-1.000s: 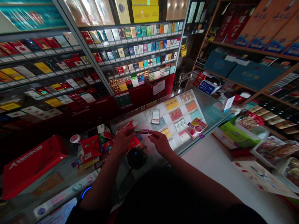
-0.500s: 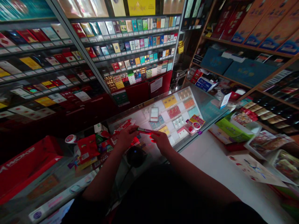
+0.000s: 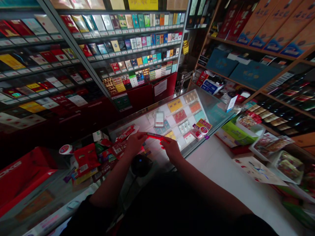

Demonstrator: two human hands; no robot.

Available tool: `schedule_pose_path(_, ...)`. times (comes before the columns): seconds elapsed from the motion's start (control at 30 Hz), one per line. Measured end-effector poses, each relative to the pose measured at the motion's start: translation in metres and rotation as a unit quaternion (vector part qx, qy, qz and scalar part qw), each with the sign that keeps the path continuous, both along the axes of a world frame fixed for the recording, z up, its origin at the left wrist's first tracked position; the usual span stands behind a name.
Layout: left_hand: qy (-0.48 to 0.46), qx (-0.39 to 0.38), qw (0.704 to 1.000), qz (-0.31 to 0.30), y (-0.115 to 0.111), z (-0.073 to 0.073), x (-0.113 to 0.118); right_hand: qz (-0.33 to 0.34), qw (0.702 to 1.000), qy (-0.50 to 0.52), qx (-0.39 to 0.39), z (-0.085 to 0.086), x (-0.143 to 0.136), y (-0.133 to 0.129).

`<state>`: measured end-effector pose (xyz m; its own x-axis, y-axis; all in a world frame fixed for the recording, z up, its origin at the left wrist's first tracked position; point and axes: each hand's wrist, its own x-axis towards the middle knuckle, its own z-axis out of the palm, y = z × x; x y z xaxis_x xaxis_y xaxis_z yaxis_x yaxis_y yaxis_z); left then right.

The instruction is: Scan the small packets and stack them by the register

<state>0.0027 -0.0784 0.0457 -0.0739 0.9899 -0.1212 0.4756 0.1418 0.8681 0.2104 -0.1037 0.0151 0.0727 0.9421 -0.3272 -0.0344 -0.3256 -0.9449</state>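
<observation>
Between my two hands is a slim, flat packet (image 3: 155,135), held level above the glass counter. My left hand (image 3: 135,144) pinches its left end, and my right hand (image 3: 171,150) pinches the right end. Red light falls along the packet's near side and on my right fingertips. Just below my left hand stands a black, rounded device (image 3: 141,165) with a small blue light and a cable; it looks like a desktop barcode scanner. Left of that hand lies a heap of snack packets, including a red bag (image 3: 86,159).
The glass counter (image 3: 197,147) shows boxes under its top, with a round tub and packets (image 3: 202,129) at its right edge. A red box (image 3: 27,177) sits at the left. Shelves of cigarette packs (image 3: 133,44) stand behind; goods in boxes (image 3: 261,175) line the right.
My view has turned slightly, so the surroundings sit further left. Red light now runs along the packet's near side, where before it lay mostly on my right fingers. Both hands keep their hold.
</observation>
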Motion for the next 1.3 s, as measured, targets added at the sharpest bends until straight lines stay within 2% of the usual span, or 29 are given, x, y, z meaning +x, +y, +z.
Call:
schedule_pose_path(0.2,-0.097,-0.037,0.991,0.084,-0.002,-0.002,0.003,0.013,0.999,-0.022,0.036,-0.005,0.0,-0.003)
schedule_pose_path(0.33,-0.182,-0.045,0.976,0.112,0.0,-0.009,0.002,0.02,0.999,-0.012,0.035,-0.006,-0.001,-0.004)
schedule_pose_path(0.43,-0.18,-0.049,0.975,0.12,-0.001,-0.01,0.001,0.021,0.999,-0.016,0.03,-0.01,-0.002,-0.004)
schedule_pose_path(0.67,-0.107,-0.074,0.988,0.085,0.0,-0.009,0.0,0.02,0.999,-0.028,0.019,-0.014,-0.001,-0.004)
schedule_pose_path(0.9,-0.006,-0.056,0.998,0.042,-0.003,-0.002,-0.004,0.022,0.999,-0.024,0.014,-0.015,0.002,-0.006)
schedule_pose_path(1.1,-0.078,-0.106,0.991,0.015,-0.01,-0.008,-0.017,0.036,0.998,-0.047,0.009,-0.018,0.004,-0.01)
schedule_pose_path(1.23,-0.032,-0.054,0.997,-0.038,-0.009,-0.016,-0.032,0.048,0.996,-0.067,0.021,-0.019,0.004,-0.012)
schedule_pose_path(1.3,-0.029,-0.052,0.997,-0.048,-0.01,-0.019,-0.036,0.053,0.996,-0.072,0.022,-0.021,0.004,-0.013)
